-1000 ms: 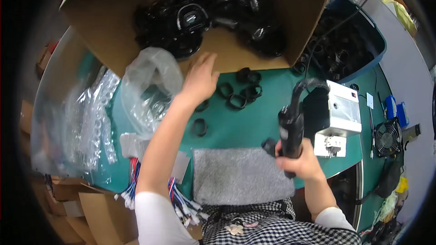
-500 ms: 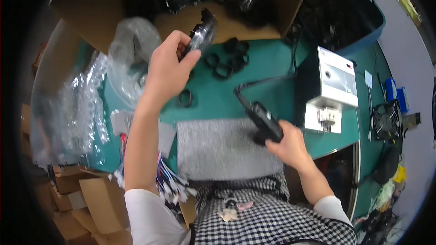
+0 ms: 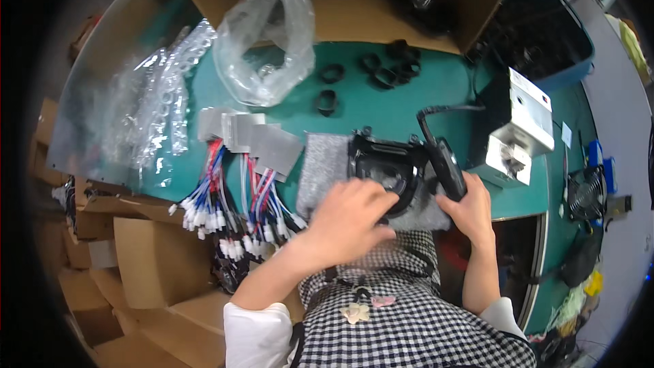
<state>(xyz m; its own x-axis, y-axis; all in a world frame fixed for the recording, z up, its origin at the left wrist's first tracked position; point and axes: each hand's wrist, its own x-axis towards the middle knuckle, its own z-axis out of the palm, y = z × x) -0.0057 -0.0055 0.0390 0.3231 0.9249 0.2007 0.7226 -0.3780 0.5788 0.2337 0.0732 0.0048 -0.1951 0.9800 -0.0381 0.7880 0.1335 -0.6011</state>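
A black plastic housing with a rounded frame (image 3: 388, 157) lies on the grey cloth mat (image 3: 320, 163) in front of me. Over its near left edge is my left hand (image 3: 347, 221), somewhat blurred, with fingers stretched out and thumb apart. Whether the fingertips touch the housing I cannot tell. At the mat's right side my right hand (image 3: 471, 208) is wrapped round a black corded hand tool (image 3: 447, 167), held upright at a slant beside the housing. Its cable bends up and away toward the silver-and-black box (image 3: 524, 116).
Wires with white plugs and silver flat pieces (image 3: 276, 150) lie left of the mat. Beyond are a clear plastic bag (image 3: 266, 88), several black rings (image 3: 327, 101) and a cardboard box (image 3: 381, 17) of black parts. A blue bin (image 3: 582, 75) stands far right.
The black housing has come down from the raised left hand onto the mat. My left hand moved nearer and right, and its grip came off. My right hand still holds the tool. The view shifted.
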